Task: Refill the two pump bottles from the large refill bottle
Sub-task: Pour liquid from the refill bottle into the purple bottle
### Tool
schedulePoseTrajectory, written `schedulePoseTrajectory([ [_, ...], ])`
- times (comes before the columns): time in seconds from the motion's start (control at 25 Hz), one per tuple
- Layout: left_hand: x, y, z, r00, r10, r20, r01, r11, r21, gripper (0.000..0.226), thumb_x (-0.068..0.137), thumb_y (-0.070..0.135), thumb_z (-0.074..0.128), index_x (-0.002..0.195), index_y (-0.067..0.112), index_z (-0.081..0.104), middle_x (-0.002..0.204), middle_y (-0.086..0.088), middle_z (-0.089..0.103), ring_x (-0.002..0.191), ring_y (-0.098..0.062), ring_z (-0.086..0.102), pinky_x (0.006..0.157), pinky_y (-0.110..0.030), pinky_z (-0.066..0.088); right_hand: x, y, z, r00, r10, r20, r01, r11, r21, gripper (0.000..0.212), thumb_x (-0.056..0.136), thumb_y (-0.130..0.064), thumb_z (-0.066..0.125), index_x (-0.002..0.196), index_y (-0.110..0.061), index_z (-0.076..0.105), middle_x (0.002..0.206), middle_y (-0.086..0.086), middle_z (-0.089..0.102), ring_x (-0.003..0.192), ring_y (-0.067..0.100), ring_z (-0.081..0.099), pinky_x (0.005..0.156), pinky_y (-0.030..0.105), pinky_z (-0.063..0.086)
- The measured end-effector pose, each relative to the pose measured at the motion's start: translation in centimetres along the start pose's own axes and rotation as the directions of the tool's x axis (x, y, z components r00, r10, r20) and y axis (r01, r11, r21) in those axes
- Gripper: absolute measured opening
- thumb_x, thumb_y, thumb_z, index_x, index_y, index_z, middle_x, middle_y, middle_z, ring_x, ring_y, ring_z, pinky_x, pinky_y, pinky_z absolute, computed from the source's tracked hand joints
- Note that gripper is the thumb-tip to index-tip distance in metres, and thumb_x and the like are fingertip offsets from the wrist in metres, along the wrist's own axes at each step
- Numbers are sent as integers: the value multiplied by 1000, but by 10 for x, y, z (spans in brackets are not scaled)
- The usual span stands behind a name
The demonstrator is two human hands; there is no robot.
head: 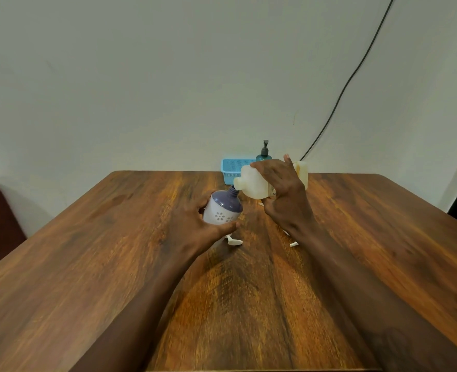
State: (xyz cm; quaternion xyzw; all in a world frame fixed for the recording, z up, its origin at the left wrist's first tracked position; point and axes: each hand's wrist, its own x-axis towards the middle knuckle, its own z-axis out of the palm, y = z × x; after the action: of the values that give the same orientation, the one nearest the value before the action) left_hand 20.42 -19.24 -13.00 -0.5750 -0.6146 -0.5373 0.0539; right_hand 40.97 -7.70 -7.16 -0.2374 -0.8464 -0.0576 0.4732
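Observation:
My right hand (281, 194) grips the large cream refill bottle (254, 183), tipped on its side with its open neck pointing left and down. Its mouth meets the open neck of a white bottle with a purple shoulder and flower pattern (223, 208). That bottle leans slightly right, held by my left hand (195, 226) around its body. A white pump head (234, 240) lies on the table just below it. A teal pump bottle (264, 154) with a dark pump stands upright at the back, behind the refill bottle.
A blue plastic basket (230, 169) sits at the table's far edge by the wall. Another small white piece (293, 244) lies beside my right forearm. A black cable (356, 68) runs down the wall. The wooden table (114, 264) fills the view.

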Motion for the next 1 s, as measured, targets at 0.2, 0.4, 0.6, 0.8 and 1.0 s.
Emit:
schedulePoseTrajectory([
  [0.2,0,-2,1,1000,-2,16,2,1000,8,94,58,84,77,140,45,53,95,44,56,90,8,65,66,-14,55,1,-2,-4,1000,-13,4,13,1000,1,75,72,8,78,143,-9,59,137,13,64,133,32,56,128,56,17],
  [0.4,-1,0,0,1000,-1,27,1,1000,18,93,59,82,78,140,47,50,97,42,57,90,9,64,65,-19,58,2,-2,-6,1000,-31,-4,31,1000,4,73,72,9,76,141,-8,60,135,14,65,132,33,57,128,57,17],
  [0.6,0,2,-1,1000,-13,28,12,999,41,83,58,80,80,133,57,53,98,39,62,91,9,64,66,-20,58,1,0,-4,999,-46,-10,46,999,0,71,73,7,78,140,-8,61,134,14,65,130,33,57,129,55,15],
  [0.8,0,0,1,999,-30,39,29,999,29,88,58,79,79,137,44,59,108,27,67,93,3,67,70,-25,61,2,2,-1,999,-53,-12,53,998,-18,72,72,8,80,140,-9,61,135,14,65,131,34,57,127,59,18],
  [1.0,-1,2,0,998,-32,48,32,999,7,87,58,77,78,136,42,61,108,23,68,94,0,67,72,-29,62,3,4,0,998,-62,-7,62,997,-40,75,71,8,81,141,-11,60,135,13,64,132,33,55,129,54,14],
])
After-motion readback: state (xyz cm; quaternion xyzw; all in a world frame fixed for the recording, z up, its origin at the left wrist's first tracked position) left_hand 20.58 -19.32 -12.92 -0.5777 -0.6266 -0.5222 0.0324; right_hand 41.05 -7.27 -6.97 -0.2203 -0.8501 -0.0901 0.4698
